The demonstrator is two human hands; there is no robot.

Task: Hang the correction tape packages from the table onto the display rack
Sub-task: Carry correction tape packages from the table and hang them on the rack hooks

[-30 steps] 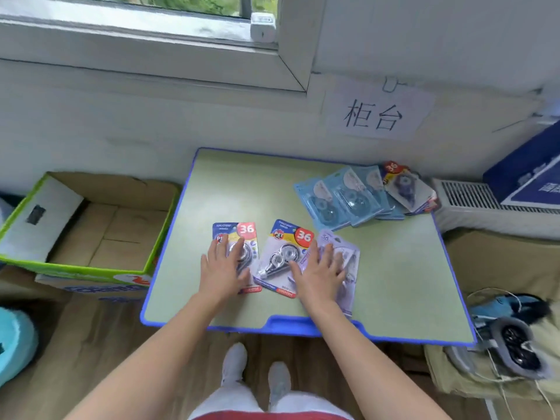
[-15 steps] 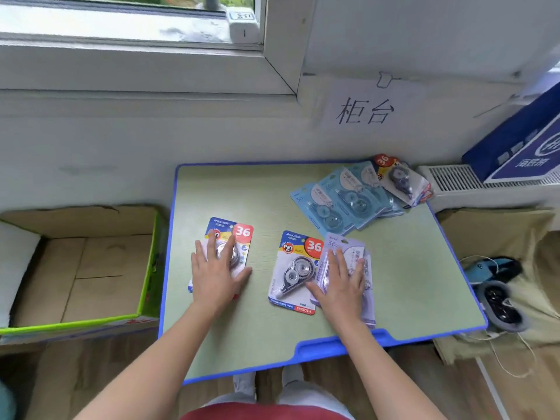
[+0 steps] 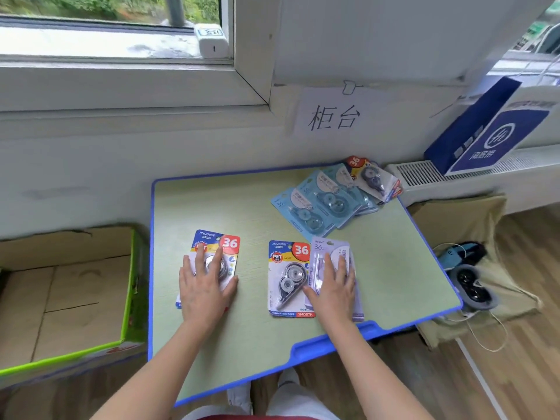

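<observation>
The left hand (image 3: 206, 287) lay flat, fingers straight, on a yellow-and-blue package (image 3: 216, 241) near the left edge of the table (image 3: 242, 204). The right hand (image 3: 333, 291) lay equally flat on a purple package (image 3: 330, 247) near the front edge. Each package sat directly under its hand, long axis pointing toward the far edge. A third package (image 3: 288, 277) lay just beside the right hand. No rack was visible.

free: tabletop (image 3: 212, 207) far-left | blocked: package pile (image 3: 327, 201) far-right; cardboard box (image 3: 129, 286) beside left edge
</observation>
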